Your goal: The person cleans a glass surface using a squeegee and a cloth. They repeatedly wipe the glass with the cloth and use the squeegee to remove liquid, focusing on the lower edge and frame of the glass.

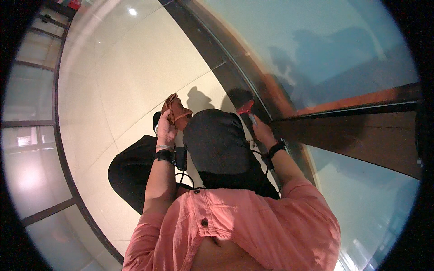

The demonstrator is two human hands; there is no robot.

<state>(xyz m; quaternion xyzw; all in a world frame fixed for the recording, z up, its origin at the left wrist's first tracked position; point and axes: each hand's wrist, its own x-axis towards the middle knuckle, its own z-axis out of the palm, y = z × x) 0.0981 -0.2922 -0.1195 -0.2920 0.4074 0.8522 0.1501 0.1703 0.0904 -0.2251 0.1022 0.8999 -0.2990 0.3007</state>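
Observation:
My left hand (166,128) grips a crumpled brown cloth (176,110), held up in front of my knees over the floor. In my right hand (263,131) is a small hand tool (245,108) with a red head and a grey handle; whether it is a scraper or a brush I cannot tell. Its head is over the dark border strip (217,54), close to the lower corner of the glass panel frame (283,108). Whether the head touches the strip is unclear. My bent knee (217,145) in black trousers stands between the two hands.
Pale floor tiles (142,64) stretch ahead and to the left. Framed glass panels (30,91) line the left side. To the right rises a large glass pane (332,40) with a brown frame bar (356,139). Black cables (184,178) hang near my wrists.

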